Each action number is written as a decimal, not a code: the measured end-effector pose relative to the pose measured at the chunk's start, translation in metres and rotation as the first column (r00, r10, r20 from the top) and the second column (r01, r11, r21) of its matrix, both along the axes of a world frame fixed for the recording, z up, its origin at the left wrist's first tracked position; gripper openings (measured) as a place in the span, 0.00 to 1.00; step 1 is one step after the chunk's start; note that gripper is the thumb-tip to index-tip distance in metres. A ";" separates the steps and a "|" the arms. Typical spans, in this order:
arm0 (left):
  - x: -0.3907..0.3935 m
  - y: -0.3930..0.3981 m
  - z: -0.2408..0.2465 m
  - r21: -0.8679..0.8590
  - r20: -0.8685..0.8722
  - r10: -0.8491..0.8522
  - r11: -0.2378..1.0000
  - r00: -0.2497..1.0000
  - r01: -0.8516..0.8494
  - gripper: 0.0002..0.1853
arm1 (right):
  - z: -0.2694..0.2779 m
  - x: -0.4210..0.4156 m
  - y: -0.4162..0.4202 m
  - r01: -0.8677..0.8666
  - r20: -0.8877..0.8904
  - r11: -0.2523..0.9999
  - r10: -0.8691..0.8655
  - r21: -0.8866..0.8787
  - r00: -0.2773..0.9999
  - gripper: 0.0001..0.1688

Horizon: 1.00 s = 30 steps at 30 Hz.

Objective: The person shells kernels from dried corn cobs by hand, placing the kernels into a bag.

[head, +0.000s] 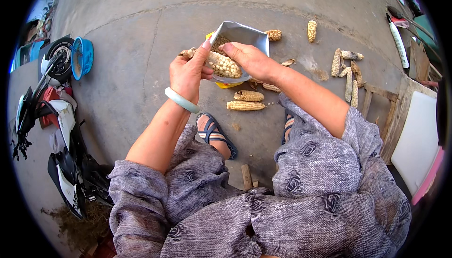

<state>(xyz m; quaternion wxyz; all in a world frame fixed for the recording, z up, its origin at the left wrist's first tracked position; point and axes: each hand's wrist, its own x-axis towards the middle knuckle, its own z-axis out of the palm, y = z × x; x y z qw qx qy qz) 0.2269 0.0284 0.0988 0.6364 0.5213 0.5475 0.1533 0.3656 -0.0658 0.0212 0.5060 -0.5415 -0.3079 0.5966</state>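
Note:
My left hand point(190, 69), with a pale bangle at the wrist, grips a partly shelled corn cob point(226, 66). Pale kernels cover its right part, and the stalk end pokes out past my thumb. My right hand point(249, 58) lies against the cob's far side, thumb and fingers bent; what its fingers hold is hidden. Beneath both hands stands an open bag with a silvery inside point(249, 35) and some yellow outside. Loose kernels point(219, 41) show inside it. Two unshelled cobs point(246, 105) lie on the floor in front of the bag.
Several stripped cobs point(349, 85) lie to the right, near a wooden frame point(386, 106). Single ears point(311, 31) rest beyond the bag. On the left are a motorbike point(67, 123) and a blue basin point(82, 58). A white panel point(415, 138) stands at my right.

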 end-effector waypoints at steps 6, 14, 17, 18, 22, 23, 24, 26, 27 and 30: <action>0.000 0.001 0.000 0.112 -0.097 -0.034 0.993 0.995 0.044 0.19 | -0.003 0.007 -0.002 -0.083 0.030 0.997 0.082 0.007 0.996 0.33; 0.001 0.001 -0.004 0.091 -0.054 -0.009 0.996 0.999 0.014 0.22 | 0.024 -0.019 -0.010 -0.016 -0.064 0.999 0.019 0.043 0.998 0.25; 0.006 0.000 0.000 -0.001 0.008 -0.045 0.999 0.999 0.045 0.21 | 0.019 -0.021 -0.011 0.063 0.046 0.991 -0.068 0.120 0.997 0.22; 0.006 -0.001 0.003 -0.035 0.038 -0.058 0.998 0.998 0.059 0.20 | 0.020 -0.021 -0.011 0.074 0.043 0.988 -0.081 0.133 0.996 0.22; -0.007 0.004 0.001 -0.067 0.057 -0.238 0.968 0.970 0.242 0.17 | 0.026 -0.021 -0.014 0.084 -0.059 0.991 -0.078 0.104 0.995 0.22; -0.009 0.004 -0.001 -0.054 0.057 -0.265 0.962 0.962 0.268 0.16 | 0.025 -0.020 -0.014 0.084 -0.086 0.993 -0.077 0.083 0.993 0.22; -0.010 0.003 -0.002 -0.043 0.057 -0.292 0.955 0.955 0.295 0.16 | 0.024 -0.021 -0.015 0.084 -0.113 0.995 -0.077 0.059 0.991 0.22; -0.007 -0.001 -0.002 -0.033 0.052 -0.297 0.954 0.953 0.299 0.15 | 0.023 -0.023 -0.016 0.114 -0.167 0.993 -0.107 0.036 0.980 0.23; -0.006 -0.002 -0.002 -0.029 0.049 -0.300 0.953 0.953 0.302 0.15 | 0.023 -0.026 -0.016 0.146 -0.195 0.989 -0.137 0.035 0.971 0.23; -0.004 -0.005 -0.002 -0.005 0.039 -0.303 0.953 0.952 0.304 0.15 | 0.023 -0.027 -0.017 0.181 -0.210 0.983 -0.170 0.037 0.963 0.23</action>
